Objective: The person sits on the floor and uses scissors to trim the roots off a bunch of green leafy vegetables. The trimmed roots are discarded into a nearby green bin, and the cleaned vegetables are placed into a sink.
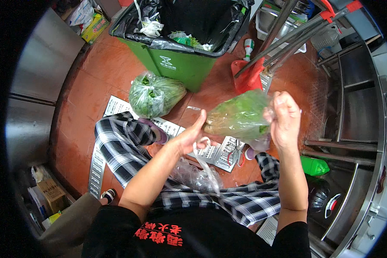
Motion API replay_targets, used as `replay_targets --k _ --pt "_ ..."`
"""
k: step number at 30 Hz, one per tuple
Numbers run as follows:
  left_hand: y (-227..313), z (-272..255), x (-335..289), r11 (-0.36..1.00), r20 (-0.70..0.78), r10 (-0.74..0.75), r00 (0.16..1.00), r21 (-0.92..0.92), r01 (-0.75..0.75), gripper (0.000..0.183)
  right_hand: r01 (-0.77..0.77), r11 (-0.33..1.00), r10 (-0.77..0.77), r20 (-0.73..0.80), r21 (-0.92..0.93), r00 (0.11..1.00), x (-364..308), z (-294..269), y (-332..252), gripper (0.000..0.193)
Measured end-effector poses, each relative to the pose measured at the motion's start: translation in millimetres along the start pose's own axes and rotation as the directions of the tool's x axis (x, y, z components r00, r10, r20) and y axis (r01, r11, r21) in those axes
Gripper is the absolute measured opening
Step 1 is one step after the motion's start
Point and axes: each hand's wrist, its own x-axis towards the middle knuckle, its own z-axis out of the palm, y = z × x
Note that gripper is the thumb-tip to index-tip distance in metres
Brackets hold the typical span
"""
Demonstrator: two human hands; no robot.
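With the green bin [176, 62] as landmark, one filled bag of greens [155, 96] sits on the floor [81, 99] just on its near side, while the held bag [238, 112] is up in front of the bin, off toward its right. The bagging looks well along for the held one: it is full and its neck is bunched, though no knot or tie shows, so closing it seems left to do. The right hand [287, 118] is fisted around that gathered neck; the left hand [191, 137] is spread, thumb at the stem end, and whether its fingers press underneath I cannot tell. A limp white strip [208, 170] dangles from the left hand, nearer the wearer than the bin, over crumpled clear plastic [193, 176]. Both bags are thin, glossy film: the floor one rounded and bulging, the held one longer, with leafy green and pale brownish stems showing through. The bin's black liner [223, 36] is slack and wrinkled.
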Motion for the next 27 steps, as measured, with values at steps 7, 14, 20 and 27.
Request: replay_targets --k 7,14,20,27 --pt "6 -81 56 0.911 -0.468 0.276 0.84 0.405 -0.074 0.051 -0.061 0.998 0.061 0.0 -0.028 0.998 7 -9 82 0.02" --pt "-41 -164 71 0.34 -0.149 0.727 0.67 0.926 -0.163 0.038 0.046 0.749 0.414 0.522 -0.661 0.746 -148 -20 152 0.015" --pt "-93 -203 85 0.205 -0.417 0.481 0.771 0.909 0.363 0.029 -0.449 0.248 0.607 -0.223 -0.858 0.763 -80 -96 263 0.03" --pt "-112 -198 84 0.282 -0.456 0.537 0.71 0.89 0.358 0.026 -0.516 0.434 0.497 -0.282 -0.738 0.821 30 -115 339 0.03"
